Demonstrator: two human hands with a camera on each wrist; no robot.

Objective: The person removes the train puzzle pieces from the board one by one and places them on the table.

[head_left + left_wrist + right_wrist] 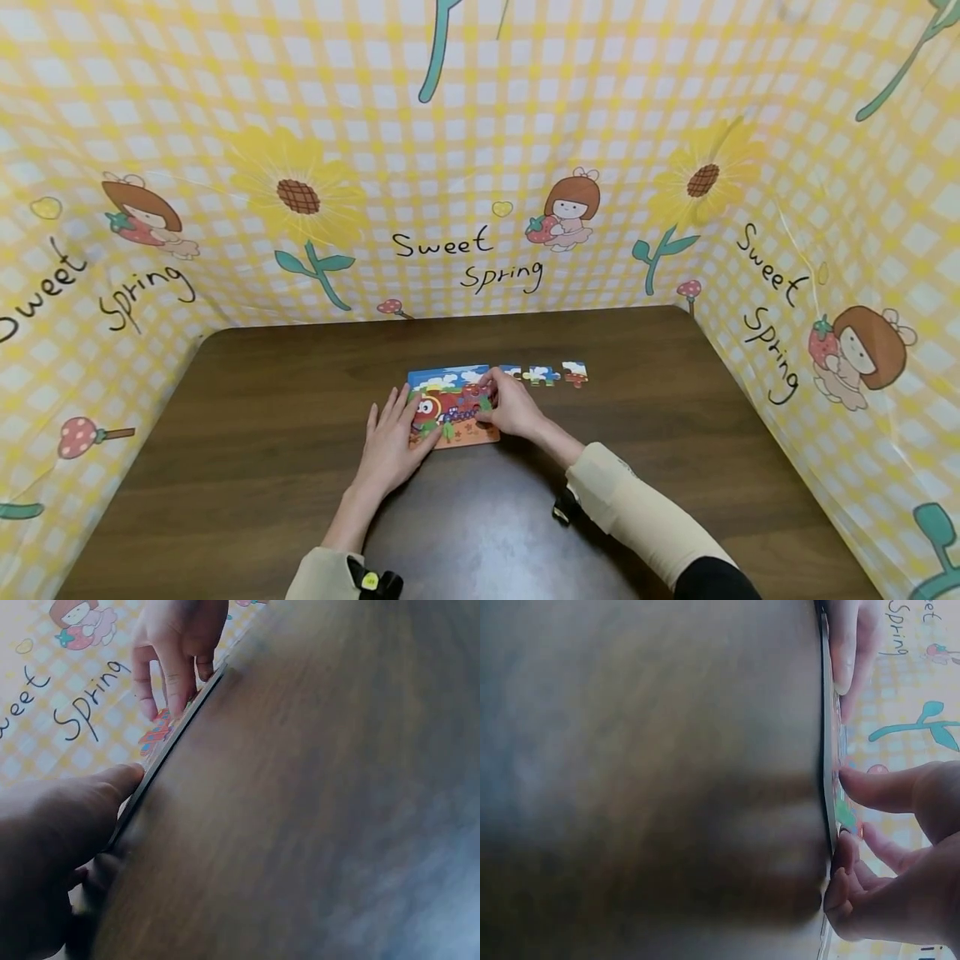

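Observation:
A colourful jigsaw puzzle [465, 433] with a red cartoon train, blue sky and orange ground lies on the table in the head view. My left hand [392, 442] rests along its left side, fingers stretched out and thumb over the lower edge. At the puzzle's right side, my right hand [516, 407] bends its thumb and fingers around a puzzle piece. The right wrist view gives a patch of green [845, 813] between that thumb and the fingertips. Part of the puzzle's right side is hidden under the right hand.
Loose puzzle pieces lie in a row right of the puzzle: one partly behind the right hand, a blue and white piece [542, 376], and a white and red one [575, 373]. A yellow checked cloth [465, 167] encloses the dark wooden table [262, 467] at the back and sides.

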